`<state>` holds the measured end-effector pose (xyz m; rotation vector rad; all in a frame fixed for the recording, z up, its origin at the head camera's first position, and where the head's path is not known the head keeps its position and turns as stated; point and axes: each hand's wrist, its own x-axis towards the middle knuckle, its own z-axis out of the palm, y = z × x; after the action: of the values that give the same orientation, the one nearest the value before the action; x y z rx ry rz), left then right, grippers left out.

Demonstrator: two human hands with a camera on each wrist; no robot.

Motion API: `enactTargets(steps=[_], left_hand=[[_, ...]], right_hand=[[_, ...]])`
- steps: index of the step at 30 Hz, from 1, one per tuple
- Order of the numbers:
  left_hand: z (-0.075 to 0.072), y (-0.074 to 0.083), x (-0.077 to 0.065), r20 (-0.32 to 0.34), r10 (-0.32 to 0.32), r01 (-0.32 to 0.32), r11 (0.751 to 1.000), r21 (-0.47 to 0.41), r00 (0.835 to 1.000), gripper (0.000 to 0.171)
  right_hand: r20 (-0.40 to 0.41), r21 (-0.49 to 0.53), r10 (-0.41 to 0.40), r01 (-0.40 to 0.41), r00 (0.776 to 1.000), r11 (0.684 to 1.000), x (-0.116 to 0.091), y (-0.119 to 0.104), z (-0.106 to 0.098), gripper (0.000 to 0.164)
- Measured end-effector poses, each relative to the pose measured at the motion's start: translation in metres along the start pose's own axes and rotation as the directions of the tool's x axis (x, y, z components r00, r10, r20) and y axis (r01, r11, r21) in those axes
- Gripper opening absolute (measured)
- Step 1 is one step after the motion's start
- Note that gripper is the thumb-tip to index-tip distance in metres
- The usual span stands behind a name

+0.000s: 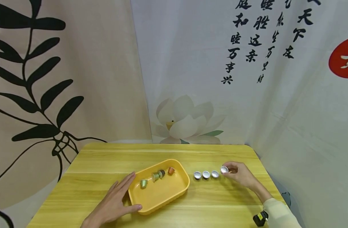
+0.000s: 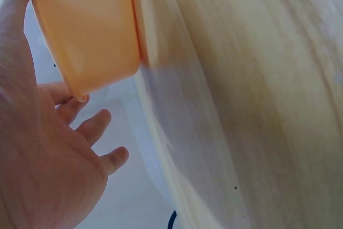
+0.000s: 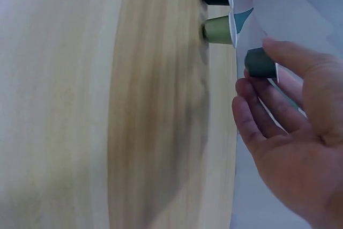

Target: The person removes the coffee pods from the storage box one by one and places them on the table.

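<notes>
A dark green coffee capsule (image 3: 261,63) is pinched between thumb and fingertips of my right hand (image 1: 241,173), its silver lid facing up in the head view. It is at the right end of a row of three capsules (image 1: 206,174) standing lid-up on the table; a light green one (image 3: 218,30) is nearest in the right wrist view. My left hand (image 1: 114,198) spans the left end of a yellow tray (image 1: 162,200), thumb on the near rim and fingers along the far-left side. Several capsules lie in the tray, green ones (image 1: 143,183) and an orange one (image 1: 171,171) among them.
The wooden table (image 1: 219,202) extends to a rounded far edge, with a printed curtain (image 1: 188,72) behind it. A black device with a yellow label (image 1: 260,218) sits at the right sleeve.
</notes>
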<state>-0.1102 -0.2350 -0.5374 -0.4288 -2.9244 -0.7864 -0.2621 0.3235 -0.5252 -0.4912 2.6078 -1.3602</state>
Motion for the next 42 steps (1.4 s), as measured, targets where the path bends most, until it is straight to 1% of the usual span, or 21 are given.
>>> enactTargets(steps=[6, 15, 20, 26, 33, 36, 42], left_hand=[[0.0, -0.001, 0.001, 0.002, -0.002, 0.002, 1.0, -0.005, 1.0, 0.122], [0.0, -0.001, 0.0, -0.004, 0.0, 0.0, 1.0, -0.012, 1.0, 0.122], [0.001, -0.002, 0.0, -0.008, 0.002, -0.002, 1.0, -0.009, 1.0, 0.122], [0.001, -0.002, 0.0, -0.008, 0.01, -0.01, 1.0, -0.011, 1.0, 0.122], [0.001, -0.002, 0.0, -0.012, 0.012, -0.012, 1.0, -0.012, 1.0, 0.122], [0.001, -0.003, 0.0, -0.008, 0.011, -0.011, 1.0, -0.011, 1.0, 0.122], [0.001, -0.002, 0.0, -0.005, 0.008, -0.008, 1.0, -0.02, 1.0, 0.122]], right_hand=[[0.013, -0.04, 0.04, -0.04, 0.999, 0.998, 0.001, 0.006, 0.005, 0.032], [0.01, -0.096, 0.043, -0.042, 0.999, 0.995, 0.002, 0.012, 0.007, 0.028], [0.014, -0.102, 0.036, -0.034, 0.999, 0.994, 0.002, 0.015, 0.008, 0.027], [0.01, -0.11, 0.049, -0.047, 0.999, 0.993, 0.003, 0.018, 0.009, 0.031], [0.005, -0.106, 0.055, -0.054, 0.998, 0.993, 0.003, 0.016, 0.011, 0.034], [0.013, -0.11, 0.049, -0.047, 0.999, 0.993, 0.003, 0.016, 0.01, 0.036], [0.019, -0.105, 0.062, -0.059, 0.998, 0.993, 0.001, 0.017, 0.01, 0.036]])
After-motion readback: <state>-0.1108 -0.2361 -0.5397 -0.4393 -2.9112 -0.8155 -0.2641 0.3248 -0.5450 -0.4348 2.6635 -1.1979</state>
